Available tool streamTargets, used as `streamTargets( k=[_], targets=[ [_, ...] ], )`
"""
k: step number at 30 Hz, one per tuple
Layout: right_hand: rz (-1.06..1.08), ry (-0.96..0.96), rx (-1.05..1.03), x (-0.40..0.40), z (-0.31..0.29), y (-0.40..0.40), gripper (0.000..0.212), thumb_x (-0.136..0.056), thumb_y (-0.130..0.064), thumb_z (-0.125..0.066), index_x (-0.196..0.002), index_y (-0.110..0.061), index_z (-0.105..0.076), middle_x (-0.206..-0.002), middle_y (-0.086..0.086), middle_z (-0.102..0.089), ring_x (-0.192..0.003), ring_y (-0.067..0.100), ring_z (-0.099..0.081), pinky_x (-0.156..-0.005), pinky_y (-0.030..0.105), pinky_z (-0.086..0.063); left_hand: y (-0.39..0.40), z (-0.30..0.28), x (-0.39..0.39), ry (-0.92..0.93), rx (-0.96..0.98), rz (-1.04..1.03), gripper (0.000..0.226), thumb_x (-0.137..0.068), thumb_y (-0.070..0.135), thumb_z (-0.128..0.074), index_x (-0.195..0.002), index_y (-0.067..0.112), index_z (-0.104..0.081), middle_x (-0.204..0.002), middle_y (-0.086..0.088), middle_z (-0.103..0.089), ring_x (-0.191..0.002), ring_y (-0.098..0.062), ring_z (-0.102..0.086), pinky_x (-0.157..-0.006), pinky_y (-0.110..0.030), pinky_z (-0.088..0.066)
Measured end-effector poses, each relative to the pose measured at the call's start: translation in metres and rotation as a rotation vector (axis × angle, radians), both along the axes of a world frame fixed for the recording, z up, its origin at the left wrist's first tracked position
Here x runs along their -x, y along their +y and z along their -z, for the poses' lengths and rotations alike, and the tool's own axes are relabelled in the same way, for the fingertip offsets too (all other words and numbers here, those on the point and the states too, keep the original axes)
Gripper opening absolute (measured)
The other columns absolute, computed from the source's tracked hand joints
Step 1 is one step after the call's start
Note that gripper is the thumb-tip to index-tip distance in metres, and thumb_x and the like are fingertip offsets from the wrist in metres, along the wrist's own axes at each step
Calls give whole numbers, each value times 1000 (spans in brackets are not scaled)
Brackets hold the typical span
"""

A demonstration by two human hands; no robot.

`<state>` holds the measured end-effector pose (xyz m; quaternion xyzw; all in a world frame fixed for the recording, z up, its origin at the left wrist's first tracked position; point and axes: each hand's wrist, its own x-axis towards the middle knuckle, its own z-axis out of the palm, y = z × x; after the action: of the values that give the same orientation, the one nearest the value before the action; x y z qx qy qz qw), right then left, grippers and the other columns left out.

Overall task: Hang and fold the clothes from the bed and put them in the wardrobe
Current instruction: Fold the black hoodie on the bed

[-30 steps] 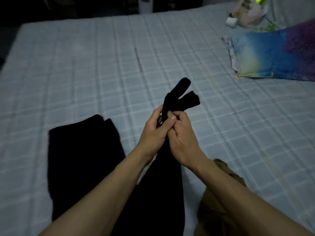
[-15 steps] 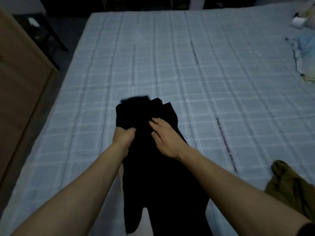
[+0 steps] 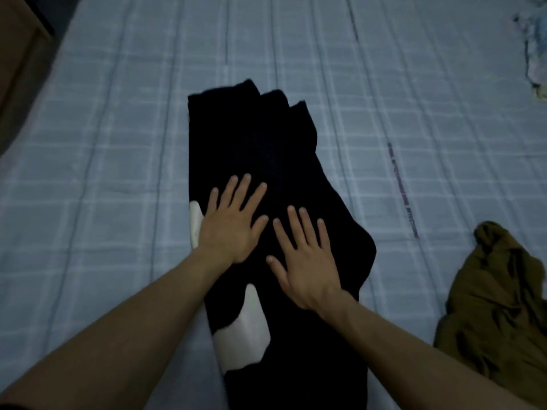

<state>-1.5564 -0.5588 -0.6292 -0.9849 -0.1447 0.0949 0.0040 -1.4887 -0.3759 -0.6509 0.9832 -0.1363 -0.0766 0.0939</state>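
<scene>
At the far left edge, a brown wooden piece of furniture [image 3: 17, 63] is standing beside the bed; whether it is the wardrobe cannot be told. The bed's pale blue checked quilted cover [image 3: 112, 149] is filling most of the view. Lying on it, near the middle and running toward the near edge, is a black fabric garment [image 3: 260, 143], folded into a long strip with its far end showing three stepped layers. A white patch [image 3: 250, 327] is showing through a gap in the black cloth near the near edge, and a narrower white sliver is peeking out by the left wrist.

The person's left hand [image 3: 229, 223] is lying flat on the garment's left side, fingers straight and spread, gripping nothing. Just beside it, the right hand [image 3: 305, 261] is pressing flat on the cloth in the same way, fingers extended. The two hands are not touching.

Toward the right edge of the bed, well apart from the black piece, an olive-brown crumpled garment [image 3: 500, 306] is lying in a heap. At the far right corner, a blurred pale multicoloured cloth [image 3: 532, 45] is showing partly.
</scene>
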Motion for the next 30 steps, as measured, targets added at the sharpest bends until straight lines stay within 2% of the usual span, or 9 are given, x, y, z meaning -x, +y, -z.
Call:
streamTargets(
  k=[4, 8, 11, 16, 19, 21, 23, 26, 30],
  targets=[
    [-41, -20, -29, 10, -13, -9, 64, -100, -53, -24, -156, -21, -17, -164, 9, 4, -150, 25, 11, -121, 51, -1, -6, -22, 11, 69, -46, -13, 67, -101, 56, -24, -159, 33, 2, -168, -2, 7, -154, -24, 9, -122, -51, 2],
    [-45, 1, -136, 61, -22, -20, 62, -100, -50, -24, -155, -20, -22, -164, 5, -1, -151, 23, 10, -121, 51, -9, -12, -49, 84, 30, -49, 200, 73, -92, 64, -8, -157, 33, -20, -167, -1, -10, -154, -24, -5, -123, -53, -2],
    [-66, 0, -156, 128, -22, -32, 62, -100, -49, -24, -154, -17, -23, -164, 5, -10, -151, 24, 3, -119, 52, -18, -14, -53, 156, 12, -35, 232, 69, -96, 62, -14, -156, 31, -26, -166, -1, -18, -154, -23, -9, -123, -52, -2],
    [-24, 4, -121, 199, 1, -40, 64, -101, -53, -17, -156, -20, -14, -164, 2, 1, -150, 21, 12, -121, 50, -6, -14, -29, 219, 106, 29, 130, 75, -93, 67, -6, -159, 31, 3, -166, 4, 12, -152, -16, 19, -121, -43, 13],
    [-13, -10, -141, 197, 8, -40, 65, -100, -53, -15, -156, -19, -16, -164, 1, 1, -150, 20, 14, -121, 50, -5, -16, -20, 212, 127, 54, 121, 80, -88, 70, -2, -158, 33, 6, -166, 5, 13, -151, -15, 21, -119, -41, 17],
    [-46, -4, -182, 196, 6, -46, 66, -99, -54, -16, -156, -20, -18, -164, 1, -1, -150, 19, 13, -122, 50, -5, -15, -26, 213, 111, 78, 128, 81, -88, 70, -6, -159, 31, -4, -167, 4, 5, -153, -16, 13, -121, -42, 11],
    [-94, -12, -242, 201, 0, -55, 64, -99, -52, -20, -155, -21, -23, -164, 2, -6, -151, 19, 8, -122, 47, -7, -10, -37, 227, 48, 175, 114, 74, -92, 62, -17, -157, 27, -24, -166, 0, -15, -154, -20, -6, -124, -46, -4],
    [-134, -29, -382, 208, -13, -74, 55, -101, -42, -26, -149, -17, -38, -162, 3, -20, -151, 19, -6, -122, 40, -11, 6, -50, 258, -69, 382, 169, 56, -90, 33, -40, -142, 16, -53, -152, -6, -46, -142, -27, -39, -116, -49, -33],
    [-75, -114, -449, 217, -22, -101, 62, -88, -16, -30, -150, -13, -34, -159, 4, -26, -148, 21, -19, -119, 37, -24, 34, -52, 289, -112, 276, 338, 74, -73, 19, -59, -146, 18, -47, -156, -2, -40, -145, -24, -34, -115, -42, -35]
  ],
)
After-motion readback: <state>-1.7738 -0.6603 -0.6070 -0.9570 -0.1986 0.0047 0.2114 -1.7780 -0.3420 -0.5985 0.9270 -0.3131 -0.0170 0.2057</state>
